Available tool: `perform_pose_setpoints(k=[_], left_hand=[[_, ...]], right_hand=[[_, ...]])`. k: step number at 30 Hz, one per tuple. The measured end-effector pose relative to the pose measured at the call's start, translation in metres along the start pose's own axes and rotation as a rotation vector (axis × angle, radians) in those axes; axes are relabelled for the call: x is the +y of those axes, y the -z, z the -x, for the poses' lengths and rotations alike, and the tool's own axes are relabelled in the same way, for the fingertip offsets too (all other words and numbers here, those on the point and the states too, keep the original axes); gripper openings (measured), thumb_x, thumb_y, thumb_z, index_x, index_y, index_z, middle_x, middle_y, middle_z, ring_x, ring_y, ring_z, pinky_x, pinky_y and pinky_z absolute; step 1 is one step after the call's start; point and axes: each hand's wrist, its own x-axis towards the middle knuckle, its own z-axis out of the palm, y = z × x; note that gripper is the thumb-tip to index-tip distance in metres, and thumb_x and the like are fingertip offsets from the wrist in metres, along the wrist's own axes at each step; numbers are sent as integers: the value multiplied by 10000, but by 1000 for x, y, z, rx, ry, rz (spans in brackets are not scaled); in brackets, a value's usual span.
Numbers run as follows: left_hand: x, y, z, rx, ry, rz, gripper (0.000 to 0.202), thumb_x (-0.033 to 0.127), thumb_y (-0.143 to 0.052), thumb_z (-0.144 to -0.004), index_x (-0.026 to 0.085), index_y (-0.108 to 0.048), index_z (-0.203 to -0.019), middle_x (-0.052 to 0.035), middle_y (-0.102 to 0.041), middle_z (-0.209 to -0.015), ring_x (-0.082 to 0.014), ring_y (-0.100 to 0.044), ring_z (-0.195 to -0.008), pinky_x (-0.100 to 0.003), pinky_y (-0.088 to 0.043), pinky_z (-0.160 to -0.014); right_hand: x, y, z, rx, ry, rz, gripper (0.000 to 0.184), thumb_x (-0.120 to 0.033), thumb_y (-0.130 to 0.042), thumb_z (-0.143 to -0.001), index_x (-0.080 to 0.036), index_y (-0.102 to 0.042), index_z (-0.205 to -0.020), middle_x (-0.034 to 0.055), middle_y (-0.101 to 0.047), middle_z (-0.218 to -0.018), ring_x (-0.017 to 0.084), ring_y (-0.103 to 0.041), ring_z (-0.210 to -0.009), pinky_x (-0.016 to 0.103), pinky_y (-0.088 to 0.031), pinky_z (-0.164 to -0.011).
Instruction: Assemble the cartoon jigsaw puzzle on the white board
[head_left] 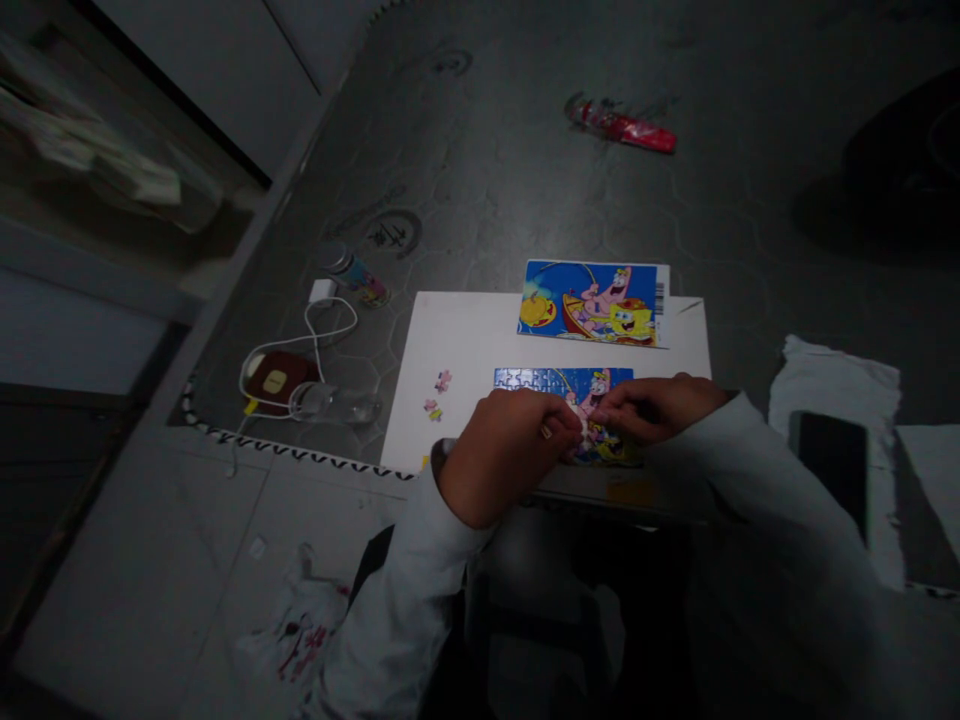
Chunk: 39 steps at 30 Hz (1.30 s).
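Note:
A white board (pixel 465 345) lies on a dark floor mat. On it sits a partly assembled cartoon jigsaw puzzle (pixel 551 382), and behind it a printed reference picture (pixel 592 303) of the same cartoon. My left hand (pixel 504 452) is curled over the puzzle's near left part, fingers pinched together. My right hand (pixel 654 405) rests on the puzzle's right part, fingertips pinched and meeting the left hand's. What they pinch is too small to make out. Two or three loose puzzle pieces (pixel 437 394) lie on the board's left side.
Left of the board lie a white charger with cable (pixel 324 312), a red power bank (pixel 275 380), a clear bottle (pixel 337 403) and a small can (pixel 352 272). A red wrapper (pixel 622 126) lies far back. A dark phone (pixel 832 462) rests on white cloth at right.

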Motion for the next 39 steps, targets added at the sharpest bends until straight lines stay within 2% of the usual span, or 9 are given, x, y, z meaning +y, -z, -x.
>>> perform_pose_setpoints(k=[4, 8, 13, 20, 25, 29, 34, 37, 39], left_hand=[[-2, 1, 2, 18, 49, -62, 92, 262, -944, -930, 261, -898, -1011, 16, -893, -913, -202, -810, -854, -335, -555, -854], [-2, 4, 5, 14, 57, -70, 91, 278, -920, -967, 257, -885, -1048, 25, -894, -936, -200, -808, -866, -338, -523, -836], [1, 6, 8, 22, 79, -100, 126, 261, -928, -957, 247, -877, -1071, 17, -894, -965, -211, -807, -899, -337, -482, -797], [0, 5, 9, 49, 50, -114, 67, 307, -881, -1005, 246, -867, -1030, 23, -872, -894, -189, -762, -793, -327, -421, -723], [-1, 3, 9, 48, 56, -144, 90, 302, -914, -974, 255, -854, -1022, 27, -865, -895, -200, -754, -799, -324, -402, -719], [-2, 1, 9, 11, 41, -147, 144, 293, -941, -954, 260, -846, -1057, 33, -867, -935, -208, -774, -853, -327, -417, -738], [-3, -4, 6, 69, -64, -161, 278, 270, -964, -935, 277, -848, -1188, 16, -865, -1027, -221, -787, -928, -344, -477, -778], [-5, -9, 1, 89, -170, -159, 385, 277, -986, -914, 275, -838, -1269, -20, -862, -1132, -230, -794, -979, -356, -531, -828], [-6, -13, -2, 93, -196, -166, 375, 290, -987, -912, 266, -843, -1258, -36, -861, -1156, -241, -799, -998, -363, -553, -838]], right_hand=[[10, -15, -12, -43, 50, 105, 219, -546, -815, -966, -377, -876, -842, -57, -713, -617, 171, -642, -563, 334, -470, -677], [8, -21, -17, -54, 116, 183, 185, -531, -825, -969, -374, -883, -890, -53, -727, -637, 171, -624, -551, 351, -446, -687], [4, -19, -17, -75, 110, 194, 216, -541, -810, -989, -365, -871, -880, -34, -729, -641, 188, -630, -553, 370, -423, -680], [7, -20, -18, -59, 95, 191, 223, -537, -821, -977, -334, -843, -888, -38, -729, -646, 182, -642, -567, 360, -421, -699], [3, -7, -16, -69, 26, 130, 175, -494, -816, -983, -325, -836, -942, -64, -674, -599, 164, -616, -542, 337, -436, -712], [3, -3, -15, -54, 0, 120, 180, -498, -804, -968, -330, -850, -921, -44, -721, -660, 182, -646, -588, 346, -457, -710], [18, -12, -12, 23, 22, 99, 215, -521, -765, -980, -333, -854, -927, -40, -690, -620, 184, -622, -569, 346, -460, -695], [24, -11, -12, -7, 15, 98, 201, -537, -783, -965, -347, -846, -949, -57, -656, -581, 179, -606, -531, 354, -448, -690], [25, -9, -12, -43, 28, 124, 168, -518, -829, -932, -351, -835, -952, -72, -642, -571, 174, -617, -527, 361, -440, -711]])
